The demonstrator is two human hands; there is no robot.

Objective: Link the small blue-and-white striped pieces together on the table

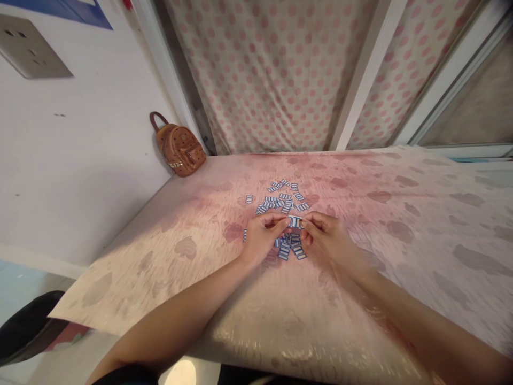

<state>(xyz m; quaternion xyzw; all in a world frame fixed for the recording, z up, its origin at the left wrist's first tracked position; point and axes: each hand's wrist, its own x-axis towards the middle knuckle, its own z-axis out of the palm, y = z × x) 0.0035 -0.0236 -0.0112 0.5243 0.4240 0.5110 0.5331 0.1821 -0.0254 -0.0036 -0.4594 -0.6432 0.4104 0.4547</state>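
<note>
Pink patterned tablecloth [224,198] | blue-edged card [295,221], right of and nearer than brown backpack [182,148], pinched by fingertips of left hand [260,234] and right hand [325,235] | loose cards [284,251], also right of backpack, scattered, some overlapping | one lifted, many lying; finished share unclear

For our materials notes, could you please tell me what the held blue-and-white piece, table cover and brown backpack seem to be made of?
Blue-and-white piece: perhaps card or plastic, looking thin and flat; finish unclear.
Table cover: probably glossy plastic; light glints along its near edge.
Brown backpack: possibly leather or imitation leather, judging by its faint sheen.
</note>
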